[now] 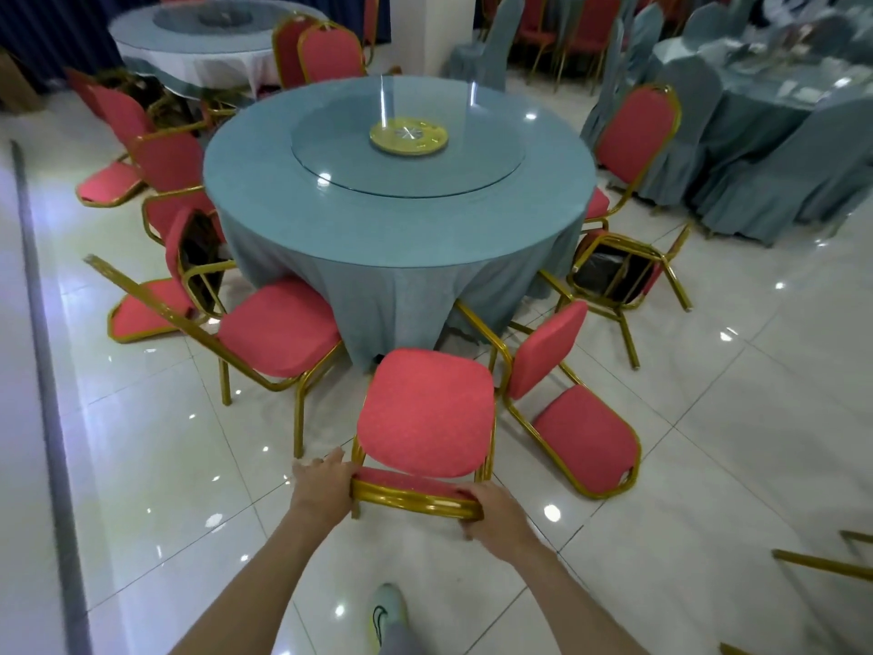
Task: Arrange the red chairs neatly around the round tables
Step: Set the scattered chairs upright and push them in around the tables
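Near the bottom edge, two bare forearms are stretched forward and downward. The left hand is curled over the left end of the top rail of a red padded chair with a gold metal frame, and the right hand is closed round the right end of the same rail. That chair is stood upright on glossy white floor tiles, its seat turned toward a round desk draped in a teal cloth.

Ten red chairs are counted about this desk, though the cluster at the far left is hard to separate. Two far-left chairs are seen, one of them toppled. A third chair is laid on its back, and a fourth chair is stood on its legs beside the held one. To the right, a fallen chair is laid on its back, an overturned chair shows its black underside, and an upright chair is placed at the desk's right edge. Two rear chairs are set behind the desk. One glass turntable with one yellow disc is carried on it. Three round desks are counted: a white-skirted desk at the back left, this one, and a teal-covered desk at the right.

Bright spots of light are mirrored in the tiles. Chairs in grey-blue covers are grouped at the right.
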The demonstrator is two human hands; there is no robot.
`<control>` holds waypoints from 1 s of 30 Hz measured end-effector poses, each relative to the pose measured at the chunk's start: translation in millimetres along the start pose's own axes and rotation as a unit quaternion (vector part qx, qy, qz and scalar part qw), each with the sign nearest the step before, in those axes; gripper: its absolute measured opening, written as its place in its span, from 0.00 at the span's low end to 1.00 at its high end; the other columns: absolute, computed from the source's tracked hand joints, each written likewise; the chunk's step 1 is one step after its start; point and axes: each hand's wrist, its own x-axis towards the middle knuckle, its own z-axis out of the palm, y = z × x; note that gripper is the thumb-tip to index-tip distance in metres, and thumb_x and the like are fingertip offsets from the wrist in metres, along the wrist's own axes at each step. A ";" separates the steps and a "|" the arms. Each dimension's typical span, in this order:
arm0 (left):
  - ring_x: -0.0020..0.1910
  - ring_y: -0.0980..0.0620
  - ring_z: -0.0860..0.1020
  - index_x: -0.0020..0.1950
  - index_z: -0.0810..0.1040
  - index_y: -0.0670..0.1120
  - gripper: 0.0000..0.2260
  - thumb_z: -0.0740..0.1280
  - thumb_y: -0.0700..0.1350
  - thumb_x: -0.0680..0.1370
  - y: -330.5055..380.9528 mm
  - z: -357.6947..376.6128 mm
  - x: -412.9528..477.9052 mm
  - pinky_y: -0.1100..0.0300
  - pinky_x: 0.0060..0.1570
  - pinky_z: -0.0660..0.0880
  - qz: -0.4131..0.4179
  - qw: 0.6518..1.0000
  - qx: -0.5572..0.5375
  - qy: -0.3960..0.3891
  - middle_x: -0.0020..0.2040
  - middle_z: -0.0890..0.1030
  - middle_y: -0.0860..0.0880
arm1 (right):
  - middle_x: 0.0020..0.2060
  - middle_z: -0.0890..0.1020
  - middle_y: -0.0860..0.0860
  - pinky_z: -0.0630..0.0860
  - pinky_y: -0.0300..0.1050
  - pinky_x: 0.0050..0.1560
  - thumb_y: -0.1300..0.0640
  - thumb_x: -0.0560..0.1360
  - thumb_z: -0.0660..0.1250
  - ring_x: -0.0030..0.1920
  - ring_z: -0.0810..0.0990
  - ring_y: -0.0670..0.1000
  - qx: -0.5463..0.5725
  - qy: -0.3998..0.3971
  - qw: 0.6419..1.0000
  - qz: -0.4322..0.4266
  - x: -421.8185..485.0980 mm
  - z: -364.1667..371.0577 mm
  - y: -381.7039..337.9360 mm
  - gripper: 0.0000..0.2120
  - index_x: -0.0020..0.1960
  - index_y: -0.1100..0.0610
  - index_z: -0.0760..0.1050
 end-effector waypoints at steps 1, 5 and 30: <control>0.60 0.49 0.78 0.61 0.77 0.60 0.15 0.72 0.48 0.77 -0.5 -0.9 7.9 0.36 0.72 0.65 0.009 1.000 -0.021 -0.005 0.54 0.74 0.55 | 0.53 0.78 0.35 0.79 0.57 0.59 0.51 0.67 0.70 0.57 0.79 0.46 0.001 -0.001 1.000 -0.005 9.4 -2.2 3.6 0.26 0.63 0.32 0.75; 0.54 0.53 0.81 0.54 0.75 0.58 0.11 0.69 0.44 0.76 -8.1 -16.0 42.5 0.42 0.72 0.67 0.053 0.996 -0.067 0.024 0.47 0.80 0.57 | 0.51 0.80 0.41 0.81 0.47 0.55 0.59 0.71 0.70 0.53 0.81 0.46 -0.014 0.013 1.000 0.014 31.7 -29.5 -16.9 0.24 0.57 0.31 0.77; 0.60 0.56 0.79 0.63 0.81 0.49 0.11 0.66 0.40 0.82 98.6 -128.2 118.5 0.74 0.50 0.74 0.099 0.881 -0.446 -0.125 0.59 0.82 0.52 | 0.58 0.84 0.45 0.75 0.33 0.51 0.44 0.73 0.77 0.56 0.82 0.42 0.251 -0.056 0.963 0.082 39.1 -165.1 39.6 0.20 0.63 0.43 0.79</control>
